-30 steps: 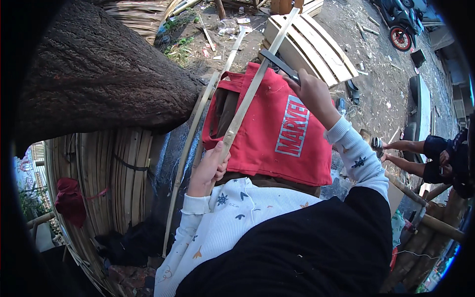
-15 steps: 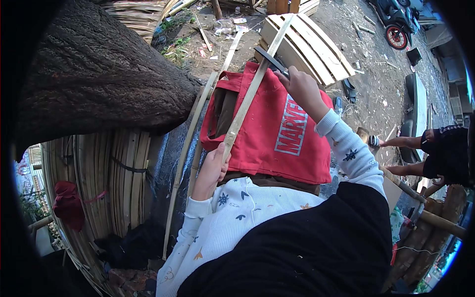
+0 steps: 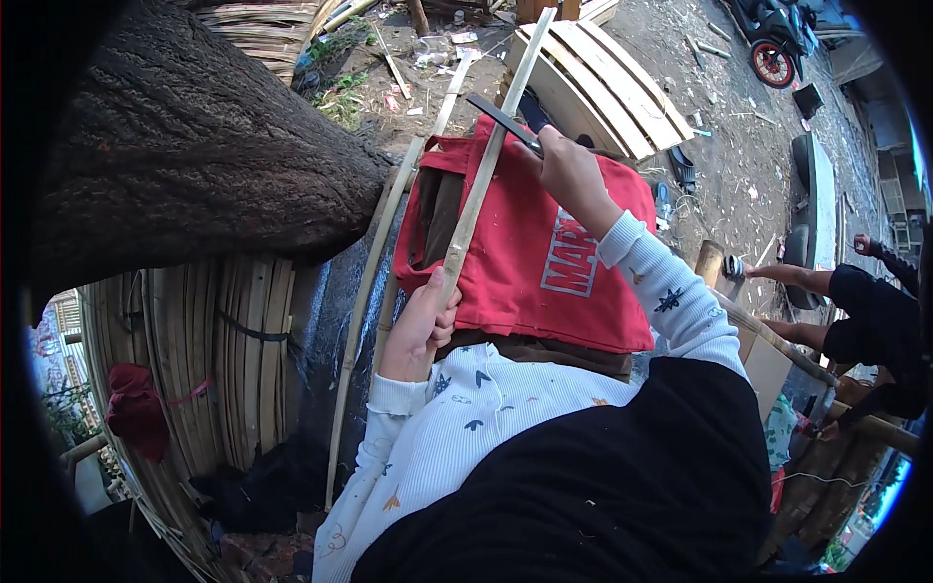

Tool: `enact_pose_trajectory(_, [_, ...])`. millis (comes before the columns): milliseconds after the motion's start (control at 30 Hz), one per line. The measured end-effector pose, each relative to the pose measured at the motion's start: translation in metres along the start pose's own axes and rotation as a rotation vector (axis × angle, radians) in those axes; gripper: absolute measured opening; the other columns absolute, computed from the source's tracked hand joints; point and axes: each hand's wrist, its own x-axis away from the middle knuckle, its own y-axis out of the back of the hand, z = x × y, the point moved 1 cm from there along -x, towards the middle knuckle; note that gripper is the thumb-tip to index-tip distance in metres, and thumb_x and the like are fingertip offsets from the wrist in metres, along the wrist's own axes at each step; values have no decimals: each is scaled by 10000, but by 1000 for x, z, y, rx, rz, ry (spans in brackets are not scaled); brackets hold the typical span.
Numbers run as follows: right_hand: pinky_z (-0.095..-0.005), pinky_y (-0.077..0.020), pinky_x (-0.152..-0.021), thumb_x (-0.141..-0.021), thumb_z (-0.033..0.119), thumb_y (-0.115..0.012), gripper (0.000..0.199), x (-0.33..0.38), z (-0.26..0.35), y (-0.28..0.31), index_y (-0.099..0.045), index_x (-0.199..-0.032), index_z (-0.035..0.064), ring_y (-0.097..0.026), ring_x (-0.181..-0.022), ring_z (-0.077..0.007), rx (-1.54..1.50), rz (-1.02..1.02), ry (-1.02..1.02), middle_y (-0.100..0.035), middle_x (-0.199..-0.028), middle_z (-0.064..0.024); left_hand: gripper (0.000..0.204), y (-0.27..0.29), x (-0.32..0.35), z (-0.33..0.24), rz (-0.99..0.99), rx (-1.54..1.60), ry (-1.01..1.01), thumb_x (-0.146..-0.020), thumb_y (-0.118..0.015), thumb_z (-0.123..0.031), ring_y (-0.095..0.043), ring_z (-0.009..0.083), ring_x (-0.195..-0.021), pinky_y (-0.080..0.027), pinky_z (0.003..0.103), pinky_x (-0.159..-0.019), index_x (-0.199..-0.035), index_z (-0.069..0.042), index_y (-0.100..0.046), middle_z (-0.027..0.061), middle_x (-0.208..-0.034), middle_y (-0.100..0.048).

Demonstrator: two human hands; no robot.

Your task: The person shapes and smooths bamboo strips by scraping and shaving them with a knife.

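Observation:
My left hand is closed around the lower part of a long, pale bamboo strip, which slants up and away from me. In my right hand is a dark-bladed knife, gripped by its handle. The blade lies across the upper half of the strip and appears to touch it. Beneath both hands a red cloth bag with a pale printed block is spread over my lap. Brown fabric shows under its edges.
A thick tree trunk leans in from the left, above bundled bamboo slats. Stacked pale wooden slats lie ahead. Another person is at the right, beyond a bamboo pole. A motorbike stands at the far right.
My right hand and the knife have shifted left, and the strip's far end has swung slightly left and up. At the right, the other person has moved and more of their arms shows.

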Motion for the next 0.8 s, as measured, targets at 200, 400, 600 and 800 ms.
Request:
enact_pose_trajectory(200, [-453,-442,-450,-883,452,-554,449,41,36,16,-481,-781,21,-576,-513,-349,-31,307,356,-544,-564,-161,541,11,-2,10,87,84,67,-919,-312,-632,-180,21,-334,-139,204,-312,-739,-126,-372,-84,-473,-236])
enact_pose_trajectory(400, [-431,-463,-494,-895,462,-532,480,-35,-45,25,-518,-754,4,-594,-569,-349,155,-12,-100,-584,-626,-200,537,2,1,6,102,98,69,-924,-305,-627,-180,19,-331,-139,205,-310,-740,-126,-371,-84,-474,-231])
enact_pose_trajectory(600, [-423,-485,-495,-879,510,-531,530,6,0,26,-532,-714,7,-588,-488,-323,64,211,338,-555,-524,-130,542,3,0,14,19,56,5,-927,-314,-619,-203,19,-339,-160,200,-310,-750,-114,-399,-78,-479,-266])
enact_pose_trajectory(800, [-401,-506,-491,-901,509,-492,522,-34,-31,36,-536,-755,9,-638,-560,-311,218,86,-43,-605,-593,-147,532,-11,10,13,-161,-88,-117,-928,-351,-599,-269,19,-337,-195,191,-307,-767,-101,-448,-63,-490,-339])
